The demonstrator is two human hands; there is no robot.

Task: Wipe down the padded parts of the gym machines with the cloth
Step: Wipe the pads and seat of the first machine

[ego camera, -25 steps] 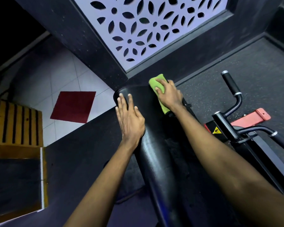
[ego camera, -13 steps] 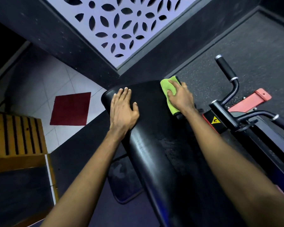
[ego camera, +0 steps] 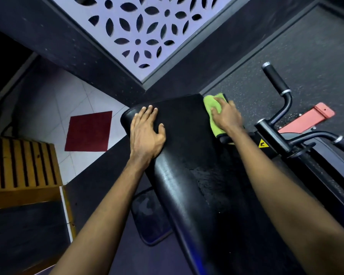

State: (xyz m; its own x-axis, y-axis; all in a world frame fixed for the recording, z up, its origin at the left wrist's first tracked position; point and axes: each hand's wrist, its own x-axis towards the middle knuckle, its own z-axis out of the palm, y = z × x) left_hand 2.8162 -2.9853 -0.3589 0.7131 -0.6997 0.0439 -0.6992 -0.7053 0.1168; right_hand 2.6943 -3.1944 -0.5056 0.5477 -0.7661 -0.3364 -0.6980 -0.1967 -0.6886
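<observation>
A long black padded bench back [ego camera: 187,155] runs from the bottom centre up to the middle. My left hand [ego camera: 146,132] rests flat on its upper left corner, fingers straight. My right hand [ego camera: 227,117] presses a green cloth [ego camera: 213,124] against the pad's upper right edge, with its fingers curled over the cloth. Part of the cloth hangs over the side of the pad below my hand.
To the right stands the machine's black frame with a rubber-grip handle [ego camera: 275,79], a second bar [ego camera: 314,135] and a red plate [ego camera: 314,114]. A small dark pad [ego camera: 149,215] lies below left. A wooden box [ego camera: 22,171] and a red mat [ego camera: 88,132] are at left.
My right hand has slid the cloth rightward along the pad's top end to its right edge. My left hand has stayed on the upper left corner.
</observation>
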